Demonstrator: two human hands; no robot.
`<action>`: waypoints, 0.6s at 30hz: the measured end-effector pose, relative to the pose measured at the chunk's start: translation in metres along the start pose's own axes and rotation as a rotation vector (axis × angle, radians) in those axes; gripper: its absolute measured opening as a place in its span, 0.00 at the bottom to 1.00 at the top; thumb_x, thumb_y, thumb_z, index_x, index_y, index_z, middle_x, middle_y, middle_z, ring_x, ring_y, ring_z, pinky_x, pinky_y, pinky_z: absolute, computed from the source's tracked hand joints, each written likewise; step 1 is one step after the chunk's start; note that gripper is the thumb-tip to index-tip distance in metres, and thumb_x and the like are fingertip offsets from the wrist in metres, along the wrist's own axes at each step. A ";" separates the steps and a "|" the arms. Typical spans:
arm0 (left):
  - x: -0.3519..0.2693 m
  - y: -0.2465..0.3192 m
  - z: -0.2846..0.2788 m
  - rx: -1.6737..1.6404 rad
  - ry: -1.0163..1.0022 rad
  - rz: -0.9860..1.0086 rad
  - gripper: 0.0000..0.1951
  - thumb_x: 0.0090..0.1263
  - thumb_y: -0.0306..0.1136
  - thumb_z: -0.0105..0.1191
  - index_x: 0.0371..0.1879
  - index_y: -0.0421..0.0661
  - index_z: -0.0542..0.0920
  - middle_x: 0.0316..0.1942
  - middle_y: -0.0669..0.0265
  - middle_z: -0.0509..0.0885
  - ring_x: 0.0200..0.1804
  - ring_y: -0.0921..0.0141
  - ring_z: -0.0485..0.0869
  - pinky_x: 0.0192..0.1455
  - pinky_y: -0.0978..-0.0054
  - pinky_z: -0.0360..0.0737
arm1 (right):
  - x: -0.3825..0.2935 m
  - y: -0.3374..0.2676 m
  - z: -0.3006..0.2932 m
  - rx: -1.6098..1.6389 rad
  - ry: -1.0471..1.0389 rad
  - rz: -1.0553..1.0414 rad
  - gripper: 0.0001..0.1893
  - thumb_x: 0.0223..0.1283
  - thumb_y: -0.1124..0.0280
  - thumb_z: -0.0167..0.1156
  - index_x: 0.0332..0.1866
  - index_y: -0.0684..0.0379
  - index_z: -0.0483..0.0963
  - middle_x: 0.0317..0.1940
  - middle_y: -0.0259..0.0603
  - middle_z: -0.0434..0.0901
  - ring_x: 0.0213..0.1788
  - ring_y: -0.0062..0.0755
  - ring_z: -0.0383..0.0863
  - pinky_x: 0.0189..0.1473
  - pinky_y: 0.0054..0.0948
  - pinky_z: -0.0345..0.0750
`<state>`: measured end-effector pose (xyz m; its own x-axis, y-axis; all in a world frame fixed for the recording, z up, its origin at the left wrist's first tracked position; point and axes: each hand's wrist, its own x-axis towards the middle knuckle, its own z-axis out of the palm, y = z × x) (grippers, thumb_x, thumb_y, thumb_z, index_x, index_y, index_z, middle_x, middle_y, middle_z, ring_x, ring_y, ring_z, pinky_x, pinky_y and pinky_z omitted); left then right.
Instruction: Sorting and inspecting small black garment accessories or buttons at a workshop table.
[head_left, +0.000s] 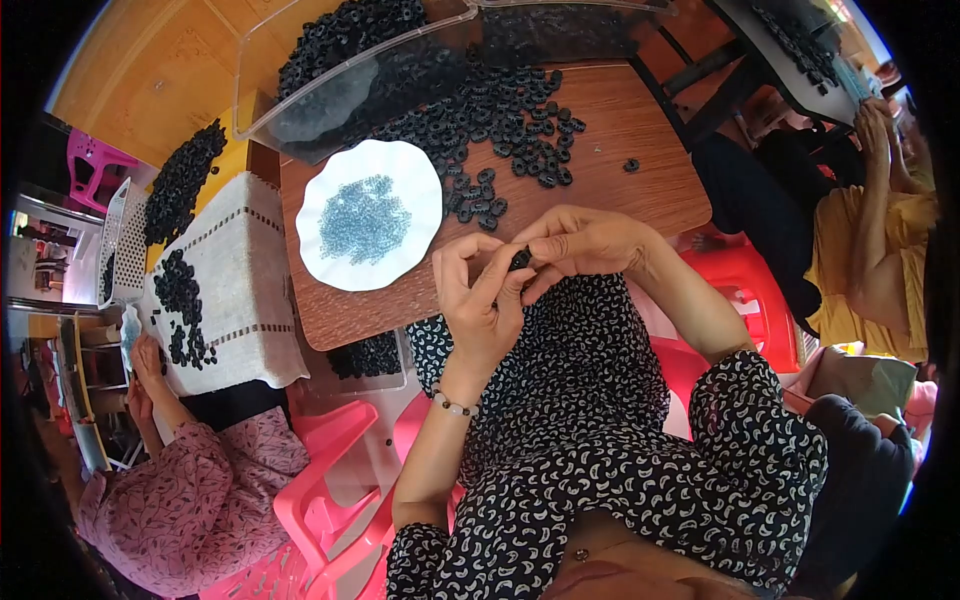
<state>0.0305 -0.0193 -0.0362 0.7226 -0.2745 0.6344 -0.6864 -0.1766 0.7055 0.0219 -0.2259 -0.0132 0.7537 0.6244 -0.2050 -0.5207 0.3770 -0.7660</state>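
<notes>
Close above the table's front edge, my left hand (480, 289) and my right hand (589, 244) meet around one small black plastic part (520, 259). Fingertips of both hands pinch it, and they hide much of its shape. To the left, a white scalloped plate (311, 251) carries a spread of tiny clear bluish pieces, too small to name surely. Behind my hands, many loose black parts (517, 135), oval with holes, lie heaped on the brown wooden table (615, 97). A single black part (631, 165) sits apart at the right.
A clear plastic bin (247, 82) of black parts stands at the back of the table. At left, a person in pink (187, 495) works by a cloth-covered table (247, 262) bearing black parts. A person in yellow (870, 262) sits at right. Below the table is another clear container (401, 382).
</notes>
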 end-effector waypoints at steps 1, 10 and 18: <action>0.000 0.000 0.000 0.009 -0.015 0.005 0.12 0.68 0.32 0.68 0.47 0.40 0.89 0.46 0.61 0.80 0.50 0.62 0.77 0.50 0.68 0.77 | 0.000 0.003 -0.004 0.060 -0.065 -0.004 0.27 0.75 0.57 0.62 0.68 0.68 0.74 0.55 0.45 0.85 0.58 0.31 0.85 0.63 0.39 0.83; 0.000 -0.002 0.000 0.072 -0.045 -0.007 0.11 0.68 0.30 0.67 0.46 0.41 0.89 0.46 0.60 0.81 0.49 0.61 0.77 0.49 0.66 0.77 | 0.003 0.018 -0.005 0.186 0.002 -0.034 0.27 0.75 0.59 0.62 0.69 0.68 0.73 0.55 0.44 0.85 0.60 0.33 0.84 0.70 0.44 0.77; 0.002 -0.004 0.000 0.104 -0.041 0.054 0.12 0.64 0.25 0.66 0.47 0.42 0.88 0.45 0.60 0.80 0.47 0.58 0.77 0.45 0.64 0.75 | 0.007 0.028 -0.006 0.155 0.029 -0.076 0.25 0.73 0.61 0.63 0.67 0.69 0.75 0.56 0.44 0.85 0.60 0.29 0.83 0.70 0.40 0.77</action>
<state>0.0343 -0.0194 -0.0376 0.6817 -0.3248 0.6556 -0.7307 -0.2568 0.6325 0.0152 -0.2151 -0.0404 0.8031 0.5712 -0.1696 -0.5161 0.5247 -0.6770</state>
